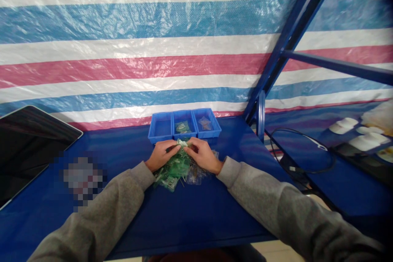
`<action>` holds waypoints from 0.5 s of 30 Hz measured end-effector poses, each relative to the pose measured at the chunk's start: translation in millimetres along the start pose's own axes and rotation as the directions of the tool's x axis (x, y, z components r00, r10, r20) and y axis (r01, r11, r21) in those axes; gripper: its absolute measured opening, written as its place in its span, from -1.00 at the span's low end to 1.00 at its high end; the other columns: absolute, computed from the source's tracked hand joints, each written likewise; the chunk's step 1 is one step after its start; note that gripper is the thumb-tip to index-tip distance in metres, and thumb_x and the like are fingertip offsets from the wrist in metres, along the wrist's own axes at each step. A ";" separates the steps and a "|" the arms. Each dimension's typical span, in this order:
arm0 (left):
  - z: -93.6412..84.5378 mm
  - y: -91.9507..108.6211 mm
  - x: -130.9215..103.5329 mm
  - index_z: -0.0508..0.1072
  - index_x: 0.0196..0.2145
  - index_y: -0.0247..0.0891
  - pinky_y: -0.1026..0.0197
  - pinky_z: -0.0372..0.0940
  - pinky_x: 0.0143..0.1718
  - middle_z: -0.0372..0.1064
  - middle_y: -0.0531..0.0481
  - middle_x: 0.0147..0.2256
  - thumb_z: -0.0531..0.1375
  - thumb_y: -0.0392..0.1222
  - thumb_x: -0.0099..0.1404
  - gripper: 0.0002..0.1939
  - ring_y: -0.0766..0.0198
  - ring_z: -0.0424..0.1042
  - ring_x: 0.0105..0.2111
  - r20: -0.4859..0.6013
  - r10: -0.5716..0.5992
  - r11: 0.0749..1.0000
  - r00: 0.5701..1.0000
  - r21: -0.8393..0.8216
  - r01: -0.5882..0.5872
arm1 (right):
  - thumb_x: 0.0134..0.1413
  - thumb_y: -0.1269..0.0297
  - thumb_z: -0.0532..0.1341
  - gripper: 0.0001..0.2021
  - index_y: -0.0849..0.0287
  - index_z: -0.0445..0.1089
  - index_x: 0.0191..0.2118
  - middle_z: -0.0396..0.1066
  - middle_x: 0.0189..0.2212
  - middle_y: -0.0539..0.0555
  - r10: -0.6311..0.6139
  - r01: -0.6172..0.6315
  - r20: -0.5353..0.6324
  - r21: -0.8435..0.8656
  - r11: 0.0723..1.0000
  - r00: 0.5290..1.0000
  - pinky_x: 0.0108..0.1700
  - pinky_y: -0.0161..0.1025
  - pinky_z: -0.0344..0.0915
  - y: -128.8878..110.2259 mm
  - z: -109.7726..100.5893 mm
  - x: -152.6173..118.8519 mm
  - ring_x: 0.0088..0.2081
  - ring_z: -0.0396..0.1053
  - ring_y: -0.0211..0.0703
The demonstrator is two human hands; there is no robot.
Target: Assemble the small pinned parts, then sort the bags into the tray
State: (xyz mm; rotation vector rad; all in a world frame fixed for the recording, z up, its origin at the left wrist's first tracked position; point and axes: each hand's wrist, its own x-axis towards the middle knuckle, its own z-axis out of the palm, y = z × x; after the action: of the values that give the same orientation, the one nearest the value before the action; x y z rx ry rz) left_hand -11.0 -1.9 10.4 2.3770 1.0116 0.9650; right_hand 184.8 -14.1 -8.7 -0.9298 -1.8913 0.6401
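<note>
My left hand [161, 154] and my right hand [205, 156] meet above the blue table, thumbs and fingers pinching a small green-and-white plastic packet [182, 143] from both sides. Beneath them spreads a pile of green plastic packets [173, 168], partly covered by my hands. Clear plastic bags [193, 177] lie at the pile's right side; their contents are too small to make out. Just beyond my hands are three joined blue bins [161, 136]. A green packet [182, 127] lies in the middle bin, and a clear bag [205, 123] with brownish contents is in the right one.
A dark flat screen [33, 143] with a pale edge lies at the left. At the right are a blue metal frame [260, 106], a looped black cable [333, 159] and white objects [344, 125] on another blue surface. A striped plastic sheet [138, 67] hangs behind the table.
</note>
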 end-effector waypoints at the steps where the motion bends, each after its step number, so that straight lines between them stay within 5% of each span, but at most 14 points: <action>1: 0.1 0.0 -0.2 0.44 -0.39 -0.34 0.32 0.19 -0.41 0.34 0.01 -0.50 0.07 -0.09 0.30 -0.72 0.36 0.27 -0.50 -0.004 -0.010 1.000 1.000 -0.003 0.010 | 0.14 0.22 0.13 -0.79 0.17 0.24 -0.47 0.18 -0.55 -0.05 0.000 0.000 0.003 -0.001 1.000 1.000 -0.43 -0.34 0.05 -0.1 0.1 -0.1 -0.50 0.14 -0.29; 11: -3.1 3.4 0.5 0.45 -0.23 -0.35 0.28 0.23 -0.33 0.41 -0.06 -0.38 0.08 -0.08 0.30 -0.72 0.30 0.34 -0.42 0.020 -0.025 0.999 0.999 -0.027 0.025 | 0.10 0.29 0.12 -0.80 0.17 0.17 -0.51 0.13 -0.55 -0.07 -0.012 0.012 0.026 -0.011 1.000 1.000 -0.43 -0.35 0.02 -1.3 0.8 0.6 -0.50 0.10 -0.30; 15: -3.5 1.5 1.5 0.46 -0.31 -0.33 0.27 0.22 -0.33 0.36 -0.05 -0.43 0.07 -0.09 0.31 -0.73 0.30 0.32 -0.42 0.032 0.025 0.999 0.999 -0.024 -0.024 | 0.11 0.33 0.10 -0.84 0.17 0.21 -0.49 0.16 -0.53 -0.06 -0.023 0.023 0.041 0.009 1.000 0.999 -0.40 -0.34 0.04 -0.9 0.5 0.9 -0.47 0.13 -0.29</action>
State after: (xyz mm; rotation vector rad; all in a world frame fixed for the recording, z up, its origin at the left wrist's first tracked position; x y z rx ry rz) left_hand -12.1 -1.5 14.3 2.3831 0.9557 0.9393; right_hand 183.8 -13.9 -7.8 -0.8945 -1.9312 0.6570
